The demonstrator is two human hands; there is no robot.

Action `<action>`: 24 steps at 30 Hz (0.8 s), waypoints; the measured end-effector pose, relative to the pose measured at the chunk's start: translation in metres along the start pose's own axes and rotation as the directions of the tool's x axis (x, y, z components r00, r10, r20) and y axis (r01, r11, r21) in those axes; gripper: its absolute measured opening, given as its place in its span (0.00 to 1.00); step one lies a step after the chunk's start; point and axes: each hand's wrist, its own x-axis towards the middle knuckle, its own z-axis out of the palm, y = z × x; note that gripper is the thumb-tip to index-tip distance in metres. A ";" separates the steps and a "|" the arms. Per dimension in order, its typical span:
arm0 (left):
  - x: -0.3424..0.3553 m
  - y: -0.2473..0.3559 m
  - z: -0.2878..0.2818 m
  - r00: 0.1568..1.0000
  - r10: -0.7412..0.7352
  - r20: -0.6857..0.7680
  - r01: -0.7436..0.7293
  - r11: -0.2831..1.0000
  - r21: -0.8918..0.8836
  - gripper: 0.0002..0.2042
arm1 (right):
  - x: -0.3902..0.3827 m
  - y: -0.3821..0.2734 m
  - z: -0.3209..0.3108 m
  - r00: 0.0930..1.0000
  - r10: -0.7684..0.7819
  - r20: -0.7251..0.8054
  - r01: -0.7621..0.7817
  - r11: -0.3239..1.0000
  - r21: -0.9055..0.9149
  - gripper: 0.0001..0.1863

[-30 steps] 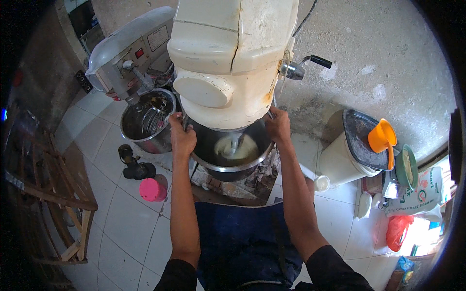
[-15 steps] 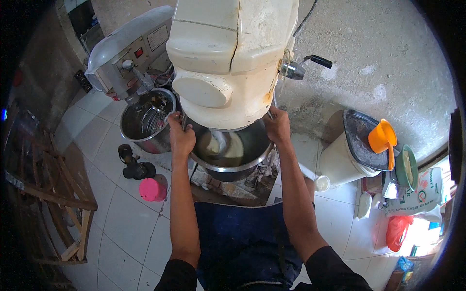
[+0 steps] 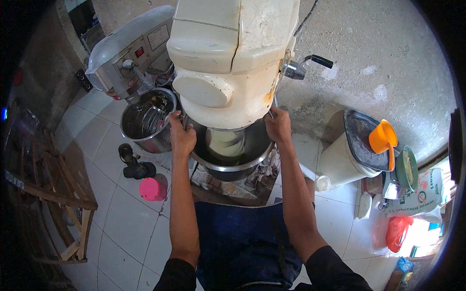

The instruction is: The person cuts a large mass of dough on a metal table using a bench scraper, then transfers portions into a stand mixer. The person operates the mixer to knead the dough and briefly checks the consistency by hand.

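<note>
A large cream-coloured stand mixer (image 3: pixel 218 53) stands right in front of me. Beneath its head sits a steel mixing bowl (image 3: pixel 230 169) holding pale batter (image 3: pixel 225 145) with swirl marks; the mixer head hides the bowl's far part. My left hand (image 3: pixel 183 136) is closed round a metal handle at the bowl's left side. On the opposite side, my right hand (image 3: pixel 278 127) grips a similar metal handle. Both thumbs point up toward the mixer head, and the handles are mostly hidden by my fingers.
A second mixer (image 3: pixel 131 53) with a steel bowl (image 3: pixel 148 140) and wire whisk (image 3: pixel 154 119) stands left. Near it are a black object (image 3: pixel 138 169) and a pink container (image 3: pixel 153 189). Rightward, an orange dipper (image 3: pixel 382 136) lies on a lidded white bucket (image 3: pixel 340 160). A wooden rack (image 3: pixel 58 199) is far left.
The batter's swirl has shifted, and the mixing attachment seen in the bowl before is no longer plain to see. Both hands keep their grip in nearly the same place.
</note>
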 end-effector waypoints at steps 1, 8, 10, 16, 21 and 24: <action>0.000 0.001 0.000 1.000 0.016 -0.011 -0.016 1.000 0.012 0.28 | 0.000 -0.001 -0.001 1.000 -0.006 -0.003 0.006 1.000 0.005 0.20; 0.016 -0.004 -0.005 0.984 0.034 0.174 -0.063 0.985 0.163 0.30 | 0.000 -0.006 -0.003 0.997 0.057 0.045 -0.060 0.995 0.080 0.18; 0.010 -0.007 -0.006 0.988 0.002 0.154 -0.017 0.996 0.090 0.32 | -0.005 -0.002 -0.002 0.999 0.031 0.004 -0.032 0.999 0.024 0.18; -0.050 0.011 0.004 0.992 0.072 -0.104 -0.101 0.945 -0.310 0.40 | -0.052 0.001 -0.008 0.984 -0.118 -0.134 0.101 0.987 -0.126 0.21; -0.095 0.045 0.021 0.952 -0.035 -0.304 -0.133 0.848 -0.514 0.42 | -0.131 -0.026 0.008 0.963 -0.026 -0.267 0.051 0.995 0.086 0.24; -0.096 0.048 0.024 0.948 -0.086 -0.308 -0.092 0.848 -0.521 0.42 | -0.135 -0.029 0.004 0.922 -0.167 -0.350 0.176 0.984 -0.007 0.24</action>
